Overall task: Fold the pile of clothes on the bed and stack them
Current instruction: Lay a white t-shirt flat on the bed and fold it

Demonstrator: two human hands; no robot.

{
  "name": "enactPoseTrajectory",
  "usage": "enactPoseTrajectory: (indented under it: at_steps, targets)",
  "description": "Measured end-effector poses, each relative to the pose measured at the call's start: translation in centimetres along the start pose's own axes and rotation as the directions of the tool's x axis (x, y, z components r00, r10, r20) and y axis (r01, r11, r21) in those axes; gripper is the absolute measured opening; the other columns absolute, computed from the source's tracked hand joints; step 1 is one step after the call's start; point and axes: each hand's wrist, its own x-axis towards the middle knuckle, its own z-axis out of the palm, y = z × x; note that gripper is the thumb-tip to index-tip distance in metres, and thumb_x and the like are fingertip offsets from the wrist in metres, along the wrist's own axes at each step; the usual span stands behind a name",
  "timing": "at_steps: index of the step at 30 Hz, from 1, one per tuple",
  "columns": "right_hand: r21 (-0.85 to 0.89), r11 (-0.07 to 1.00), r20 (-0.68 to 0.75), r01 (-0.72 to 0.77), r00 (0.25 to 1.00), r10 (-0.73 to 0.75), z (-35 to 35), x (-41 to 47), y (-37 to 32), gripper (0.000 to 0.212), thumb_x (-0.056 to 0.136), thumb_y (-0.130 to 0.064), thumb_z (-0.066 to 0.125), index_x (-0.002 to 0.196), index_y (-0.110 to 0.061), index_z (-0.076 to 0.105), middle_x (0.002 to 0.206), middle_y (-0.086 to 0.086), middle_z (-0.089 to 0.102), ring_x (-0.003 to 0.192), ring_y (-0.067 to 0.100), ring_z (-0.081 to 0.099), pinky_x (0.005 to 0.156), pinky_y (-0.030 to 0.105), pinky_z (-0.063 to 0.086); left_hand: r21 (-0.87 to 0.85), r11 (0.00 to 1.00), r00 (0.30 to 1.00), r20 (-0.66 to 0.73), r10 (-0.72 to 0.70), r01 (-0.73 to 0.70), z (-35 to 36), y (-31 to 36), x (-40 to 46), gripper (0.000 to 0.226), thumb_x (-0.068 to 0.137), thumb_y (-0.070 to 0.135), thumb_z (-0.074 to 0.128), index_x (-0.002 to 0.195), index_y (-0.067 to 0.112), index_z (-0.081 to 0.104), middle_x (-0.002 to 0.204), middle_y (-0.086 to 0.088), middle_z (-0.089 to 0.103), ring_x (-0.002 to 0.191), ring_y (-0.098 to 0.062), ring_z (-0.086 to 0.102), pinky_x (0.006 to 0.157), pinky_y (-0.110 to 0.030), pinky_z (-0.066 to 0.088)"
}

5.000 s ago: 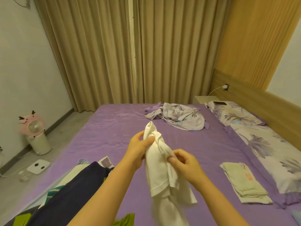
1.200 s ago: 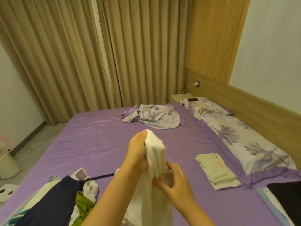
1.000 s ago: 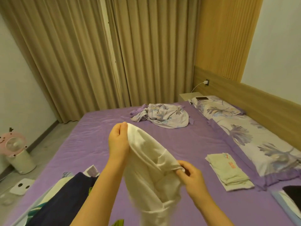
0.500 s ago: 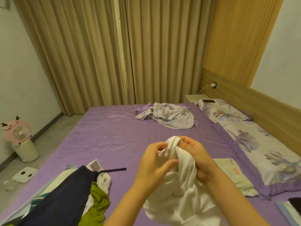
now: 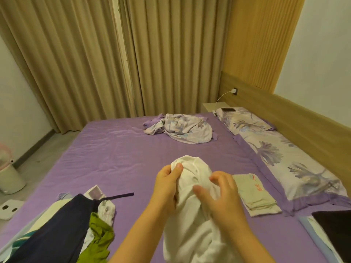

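Observation:
I hold a bunched white garment (image 5: 191,221) up over the purple bed (image 5: 117,152). My left hand (image 5: 166,188) grips its upper left part, thumb pressed into the cloth. On the right side of the bunch my right hand (image 5: 218,192) has its fingers curled into the fabric and looks blurred. The garment's lower part hangs down out of view. A pile of unfolded clothes (image 5: 62,230), dark navy, green and white, lies at the bed's near left. One folded pale green piece (image 5: 254,192) rests to the right by the pillows.
A crumpled floral sheet (image 5: 182,128) lies at the far middle of the bed. Floral pillows (image 5: 281,158) line the right side under a wooden headboard (image 5: 303,118). A phone (image 5: 228,110) sits on the far pillow. A dark item (image 5: 336,230) lies at bottom right. A bin (image 5: 9,177) stands on the floor, left.
Over the last second my hands, spread apart with the garment stretched between them, came together at its top. My left thumb now presses the bunched top and my right hand slid slightly lower.

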Motion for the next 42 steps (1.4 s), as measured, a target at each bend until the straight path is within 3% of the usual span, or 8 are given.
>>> enactPoseTrajectory:
  at_steps: [6, 13, 17, 21, 26, 31, 37, 42]
  targets:
    - [0.25, 0.951, 0.166, -0.184, 0.975, 0.146, -2.1, 1.8, 1.2, 0.019, 0.092, -0.018, 0.06, 0.087, -0.031, 0.073, 0.096, -0.005, 0.069, 0.097, 0.013, 0.062, 0.082, 0.017, 0.046, 0.38, 0.899, 0.971, -0.015, 0.24, -0.217, -3.9, 0.7, 1.4, 0.025, 0.096, 0.03, 0.054, 0.092, 0.006, 0.056, 0.08, -0.001, 0.057, 0.071, -0.013, 0.051, 0.06, -0.025, 0.042]
    - [0.492, 0.792, 0.3, -0.36, 0.925, 0.234, -3.0, 5.7, 0.0, 0.02, 0.096, -0.022, 0.051, 0.101, -0.015, 0.07, 0.09, 0.004, 0.073, 0.078, 0.014, 0.068, 0.063, 0.022, 0.053, 0.69, 0.662, 0.922, 0.021, 0.387, -0.293, -7.8, 0.4, 3.4, 0.023, 0.09, 0.04, 0.06, 0.085, 0.019, 0.056, 0.079, 0.009, 0.055, 0.072, -0.012, 0.049, 0.061, -0.021, 0.038]
    - [0.568, 0.71, 0.375, -0.416, 0.899, 0.227, -0.6, 6.4, -1.0, 0.024, 0.097, -0.02, 0.049, 0.109, -0.006, 0.064, 0.102, 0.014, 0.071, 0.091, 0.025, 0.068, 0.082, 0.04, 0.055, 0.689, 0.511, 0.784, 0.136, 0.605, -0.514, -5.8, -1.2, 1.1, 0.028, 0.078, 0.052, 0.066, 0.097, 0.033, 0.056, 0.098, 0.016, 0.055, 0.093, -0.001, 0.05, 0.079, -0.014, 0.038]
    - [0.554, 0.729, 0.374, -0.402, 0.903, 0.213, 0.3, 6.5, -1.1, 0.027, 0.098, -0.021, 0.047, 0.105, -0.002, 0.065, 0.095, 0.018, 0.071, 0.084, 0.026, 0.068, 0.079, 0.041, 0.055, 0.658, 0.55, 0.836, 0.243, 0.492, -0.515, -3.2, -3.1, -0.7, 0.019, 0.076, 0.046, 0.071, 0.087, 0.036, 0.059, 0.087, 0.017, 0.061, 0.083, 0.0, 0.057, 0.069, -0.012, 0.041]
    - [0.058, 0.992, 0.061, -0.11, 0.992, 0.107, -1.6, 6.9, 1.7, 0.04, 0.097, -0.03, 0.051, 0.074, 0.002, 0.055, 0.065, 0.018, 0.052, 0.06, 0.015, 0.044, 0.057, 0.034, 0.035, 0.57, 0.669, 0.833, 0.051, 0.551, -0.478, -5.4, -0.6, 0.5, 0.017, 0.089, 0.011, 0.063, 0.076, 0.021, 0.061, 0.074, 0.009, 0.061, 0.069, 0.0, 0.055, 0.063, -0.017, 0.044]
    - [-0.029, 0.978, -0.052, -0.208, 0.977, 0.207, -3.6, 5.5, 5.8, 0.044, 0.095, -0.037, 0.05, 0.063, -0.008, 0.044, 0.057, 0.003, 0.041, 0.057, 0.018, 0.037, 0.055, 0.035, 0.03, -0.132, 0.979, 0.961, -0.25, 0.121, -0.158, -7.8, 3.6, 1.5, 0.023, 0.101, 0.017, 0.043, 0.088, 0.009, 0.061, 0.078, -0.006, 0.063, 0.07, -0.018, 0.058, 0.063, -0.033, 0.044]
    - [0.083, 0.995, 0.199, -0.055, 0.979, 0.037, -1.1, 5.4, 2.8, 0.012, 0.087, -0.031, 0.064, 0.099, -0.032, 0.063, 0.1, -0.014, 0.065, 0.091, 0.001, 0.059, 0.075, 0.014, 0.046, -0.349, 0.926, 0.987, 0.12, -0.105, 0.141, -3.6, 5.0, 1.8, 0.035, 0.102, 0.022, 0.036, 0.111, 0.001, 0.062, 0.104, -0.016, 0.069, 0.094, -0.026, 0.066, 0.084, -0.04, 0.05]
    - [0.276, 0.957, 0.373, -0.092, 0.928, -0.018, 0.5, 6.2, -0.5, 0.012, 0.089, -0.023, 0.064, 0.091, -0.012, 0.07, 0.085, 0.008, 0.067, 0.076, 0.008, 0.058, 0.074, 0.03, 0.047, -0.106, 0.993, 0.998, 0.027, -0.054, 0.057, -2.4, 5.5, 2.5, 0.032, 0.1, 0.024, 0.043, 0.108, 0.002, 0.064, 0.097, -0.011, 0.072, 0.086, -0.021, 0.069, 0.068, -0.034, 0.054]
